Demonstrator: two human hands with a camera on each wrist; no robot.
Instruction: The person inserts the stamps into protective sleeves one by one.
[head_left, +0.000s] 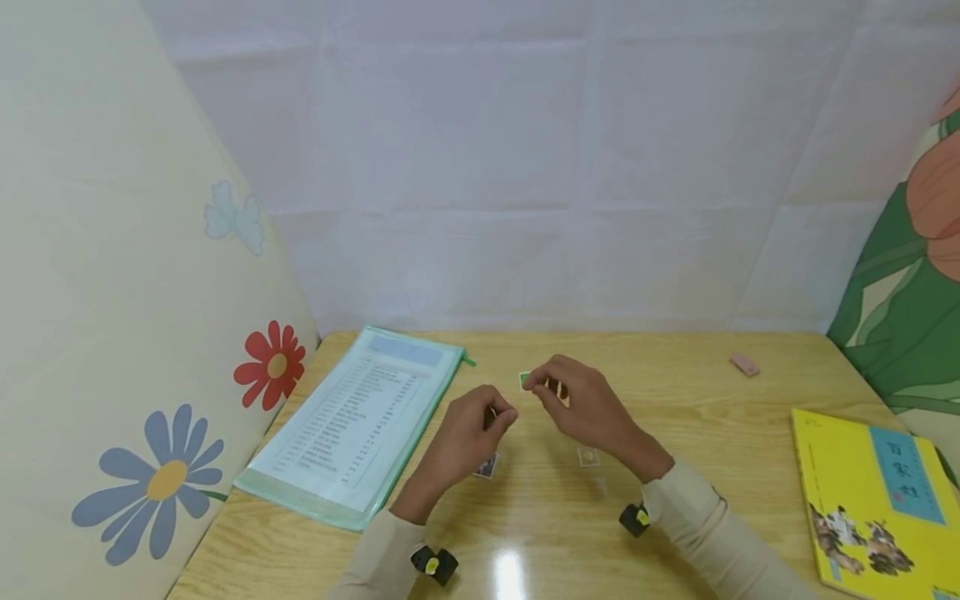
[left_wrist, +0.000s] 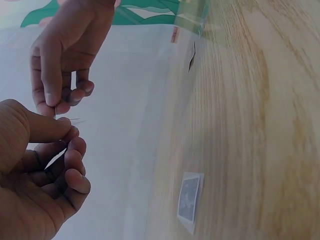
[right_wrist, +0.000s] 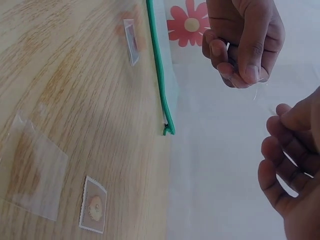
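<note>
Nearest me, a black box (head_left: pixel 434 565) is sitting by the left cuff and another (head_left: pixel 635 518) by the right. On the wooden bench (head_left: pixel 570 550), a dark stamp (head_left: pixel 486 467) is lying below the left hand (head_left: pixel 468 429), which is partly blocking my head view of it. Further right, a shell stamp (head_left: pixel 588 457) is lying just beside the right wrist, and from the right wrist camera I'm seeing a clear sleeve (right_wrist: pixel 35 167) resting near it. A yellow book (head_left: pixel 847 467) is filling the right side, and a zip folder (head_left: pixel 360 417) full of printed paper is lying on the left. Beyond the hands, a pink eraser (head_left: pixel 745 364) is resting near the back edge, where a creased white cloth (head_left: pixel 450 167) is hanging.

Above the bench, I'm watching the left thumb and forefinger pinching a thin clear film (right_wrist: pixel 256 91), with the other fingers curling loosely. Facing it, the right hand (head_left: pixel 581 400) is pinching a green stamp (head_left: pixel 524 382) at its edge, its remaining fingers bending apart. The two pinches are holding close together without touching.
</note>
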